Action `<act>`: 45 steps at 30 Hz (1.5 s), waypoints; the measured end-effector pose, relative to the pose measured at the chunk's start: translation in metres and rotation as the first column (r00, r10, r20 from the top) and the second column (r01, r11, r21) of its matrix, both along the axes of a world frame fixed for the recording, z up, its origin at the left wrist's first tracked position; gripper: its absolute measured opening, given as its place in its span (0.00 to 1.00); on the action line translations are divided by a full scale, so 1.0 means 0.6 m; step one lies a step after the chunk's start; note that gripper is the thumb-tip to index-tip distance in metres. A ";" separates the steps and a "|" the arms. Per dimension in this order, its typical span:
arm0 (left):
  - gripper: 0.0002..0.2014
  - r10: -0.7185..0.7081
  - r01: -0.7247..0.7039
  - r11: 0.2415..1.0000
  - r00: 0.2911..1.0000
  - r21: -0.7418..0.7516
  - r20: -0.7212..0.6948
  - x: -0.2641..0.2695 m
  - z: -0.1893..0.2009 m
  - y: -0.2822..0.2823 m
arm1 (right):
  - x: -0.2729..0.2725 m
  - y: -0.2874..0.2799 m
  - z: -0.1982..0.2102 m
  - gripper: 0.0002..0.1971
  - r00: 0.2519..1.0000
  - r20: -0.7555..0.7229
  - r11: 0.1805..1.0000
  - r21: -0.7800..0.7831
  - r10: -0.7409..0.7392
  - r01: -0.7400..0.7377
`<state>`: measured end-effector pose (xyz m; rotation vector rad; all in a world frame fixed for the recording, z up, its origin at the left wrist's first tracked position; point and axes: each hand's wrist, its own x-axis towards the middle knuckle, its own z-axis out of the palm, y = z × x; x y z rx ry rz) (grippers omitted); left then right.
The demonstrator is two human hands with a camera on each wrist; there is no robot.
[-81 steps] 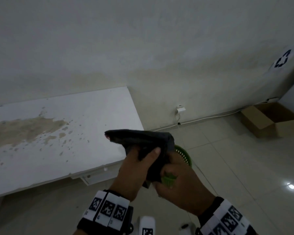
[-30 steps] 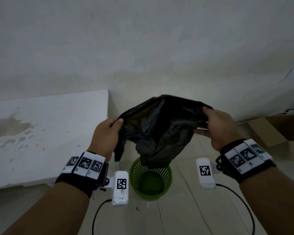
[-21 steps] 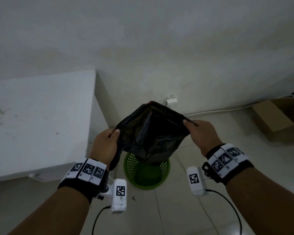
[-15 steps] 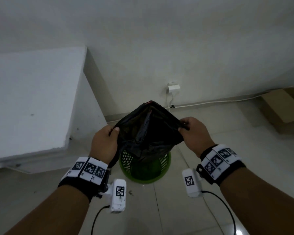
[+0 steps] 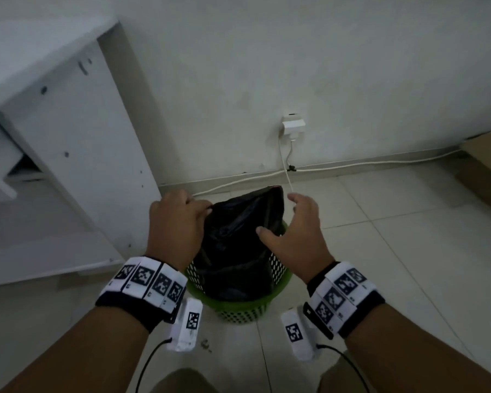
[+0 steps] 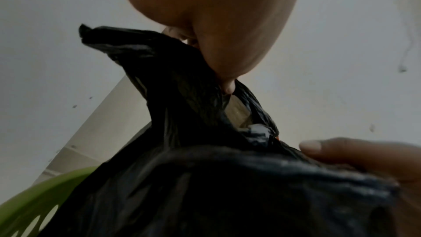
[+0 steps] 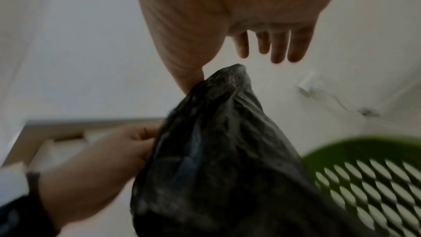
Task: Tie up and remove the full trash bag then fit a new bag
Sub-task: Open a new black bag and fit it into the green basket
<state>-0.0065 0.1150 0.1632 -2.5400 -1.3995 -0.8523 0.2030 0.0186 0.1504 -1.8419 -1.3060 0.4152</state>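
A black trash bag stands with its lower part inside the green mesh basket on the floor. Its mouth rises above the rim. My left hand grips the bag's left edge, bunched between thumb and fingers. My right hand hovers at the bag's right side with fingers spread and straight. Only its thumb touches the plastic. In the right wrist view the left hand shows at the lower left and the basket at the right.
A white table stands close on the left, its side panel beside the basket. A wall socket with a plug is behind, with a cable along the wall foot. A cardboard box sits at the far right.
Both hands brought the opened bag down into the basket. My right hand has let go of the rim and spread its fingers. The left hand still holds its edge.
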 end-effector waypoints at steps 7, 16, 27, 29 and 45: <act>0.13 -0.181 0.178 0.979 0.983 0.100 0.017 -0.011 -0.038 0.015 | -0.017 0.038 -0.015 0.34 0.819 0.558 0.977 0.064 0.133 -0.203; 0.09 -0.085 0.084 0.996 0.990 0.019 0.109 0.003 -0.041 0.067 | -0.021 0.109 -0.034 0.13 0.895 0.388 0.971 0.007 0.219 -0.240; 0.30 0.430 0.177 0.606 0.747 -0.775 0.507 0.051 -0.083 0.021 | -0.044 0.113 -0.066 0.19 0.719 -0.695 0.994 -0.076 0.004 -0.078; 0.26 0.521 0.245 0.508 0.676 -0.826 0.521 0.053 -0.103 0.034 | -0.044 0.120 -0.067 0.15 0.626 -0.779 0.995 -0.044 0.025 -0.094; 0.20 0.757 0.557 0.390 0.258 -0.733 0.600 0.011 -0.117 0.135 | -0.003 0.188 -0.088 0.17 0.439 -0.896 0.982 0.022 -0.063 0.185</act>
